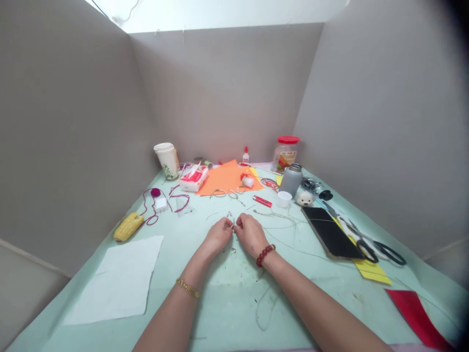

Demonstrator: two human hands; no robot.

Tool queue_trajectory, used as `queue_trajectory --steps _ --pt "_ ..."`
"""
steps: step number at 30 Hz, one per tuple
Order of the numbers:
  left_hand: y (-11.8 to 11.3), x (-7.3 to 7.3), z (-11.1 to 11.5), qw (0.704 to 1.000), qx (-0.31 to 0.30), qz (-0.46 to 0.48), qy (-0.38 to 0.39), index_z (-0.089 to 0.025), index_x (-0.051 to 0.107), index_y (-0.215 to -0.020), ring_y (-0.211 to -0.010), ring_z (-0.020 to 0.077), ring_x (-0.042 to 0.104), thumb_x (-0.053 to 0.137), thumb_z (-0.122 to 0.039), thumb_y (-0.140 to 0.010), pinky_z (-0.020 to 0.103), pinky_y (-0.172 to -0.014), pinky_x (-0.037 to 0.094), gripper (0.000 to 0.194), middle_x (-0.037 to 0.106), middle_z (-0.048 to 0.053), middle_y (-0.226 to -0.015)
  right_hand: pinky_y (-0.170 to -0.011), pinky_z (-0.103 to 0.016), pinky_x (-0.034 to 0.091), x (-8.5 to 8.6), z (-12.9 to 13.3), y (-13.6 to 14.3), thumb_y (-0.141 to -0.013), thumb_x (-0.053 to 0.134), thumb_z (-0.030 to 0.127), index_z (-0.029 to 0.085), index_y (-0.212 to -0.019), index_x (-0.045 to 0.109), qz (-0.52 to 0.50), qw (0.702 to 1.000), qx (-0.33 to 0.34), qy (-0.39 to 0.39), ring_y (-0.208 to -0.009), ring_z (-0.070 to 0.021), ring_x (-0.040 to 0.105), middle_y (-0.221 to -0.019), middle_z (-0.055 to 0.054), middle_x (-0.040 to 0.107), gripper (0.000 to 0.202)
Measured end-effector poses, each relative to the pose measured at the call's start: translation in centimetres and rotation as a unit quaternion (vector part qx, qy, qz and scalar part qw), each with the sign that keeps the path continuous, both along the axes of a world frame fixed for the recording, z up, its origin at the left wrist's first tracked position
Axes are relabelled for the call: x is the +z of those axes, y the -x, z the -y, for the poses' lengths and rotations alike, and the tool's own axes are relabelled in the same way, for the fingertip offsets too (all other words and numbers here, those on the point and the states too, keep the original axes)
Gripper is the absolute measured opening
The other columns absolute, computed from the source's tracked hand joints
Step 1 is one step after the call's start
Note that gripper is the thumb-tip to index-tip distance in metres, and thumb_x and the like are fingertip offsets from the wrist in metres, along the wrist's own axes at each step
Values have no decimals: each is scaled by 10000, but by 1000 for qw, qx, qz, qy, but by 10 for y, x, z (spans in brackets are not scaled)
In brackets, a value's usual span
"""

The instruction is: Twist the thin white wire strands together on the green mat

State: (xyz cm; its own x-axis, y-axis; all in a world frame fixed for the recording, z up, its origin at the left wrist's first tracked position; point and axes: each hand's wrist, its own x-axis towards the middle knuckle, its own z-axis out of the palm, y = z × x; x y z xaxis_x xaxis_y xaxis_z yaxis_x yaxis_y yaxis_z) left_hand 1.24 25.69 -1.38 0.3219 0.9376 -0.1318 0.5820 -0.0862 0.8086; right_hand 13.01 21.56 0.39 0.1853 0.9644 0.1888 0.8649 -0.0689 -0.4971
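Observation:
My left hand [219,234] and my right hand [251,234] meet at the middle of the table, fingertips almost touching. Each is closed in a pinch on a small piece of thin cord [233,224]; its details are too small to make out. Tiny loose bits [233,250] lie on the table just below the fingers. Beyond my right hand, pale thin cords [276,215] trail to the right, and a red lighter [262,201] rests a little farther back. A loop of thin cord [264,313] lies under my right forearm.
A white cloth [120,278] and a yellow corn-shaped object [128,227] lie left. Orange paper [223,178], a tissue pack [194,178] and a paper cup [166,160] are behind. On the right are a grey bottle [291,181], a phone [331,232], scissors [366,239] and a jar [285,155].

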Motion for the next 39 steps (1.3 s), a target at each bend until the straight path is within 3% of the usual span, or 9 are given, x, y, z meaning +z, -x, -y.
queue_trajectory --steps 4,10,20,27,33,39 --pt "-1 2 2 1000 15 -13 4 -171 547 -888 -503 102 416 431 -179 -718 206 -492 278 206 533 -21 -598 -561 -216 265 0 -5 -3 -762 443 117 161 -671 525 -39 999 24 -10 -600 -108 459 -662 -26 562 130" --pt "-1 6 6 999 23 -43 -14 -185 532 -883 -545 115 457 427 -185 -734 209 -512 283 182 557 -16 -611 -529 -206 236 3 -5 -5 -745 435 124 166 -676 512 -76 997 27 -5 -570 -102 450 -621 -11 564 111" --pt "1 6 6 999 7 -37 -20 -206 543 -903 -489 103 408 398 -148 -723 206 -483 262 238 500 -37 -567 -528 -220 216 0 -6 -6 -768 420 152 179 -699 538 -35 999 19 -14 -569 -108 449 -617 -16 578 139" --pt "-1 2 4 999 27 -36 -17 -198 542 -887 -522 108 439 416 -160 -714 206 -501 278 218 548 -18 -622 -542 -221 230 2 -1 -5 -742 412 128 195 -731 566 -6 1000 26 -6 -580 -118 465 -618 -13 588 169" --pt "-1 7 7 999 8 -37 -26 -211 539 -891 -504 112 431 398 -151 -717 207 -488 269 231 539 -28 -587 -552 -223 241 4 -1 -2 -742 402 123 202 -743 585 21 1000 23 3 -612 -131 492 -641 -23 607 199" --pt "-2 8 7 998 15 -54 -34 -213 554 -885 -558 123 477 396 -161 -727 210 -519 293 229 590 -10 -652 -545 -215 240 1 -2 -5 -765 408 146 196 -754 565 -6 1000 24 1 -606 -120 497 -648 -21 610 165"
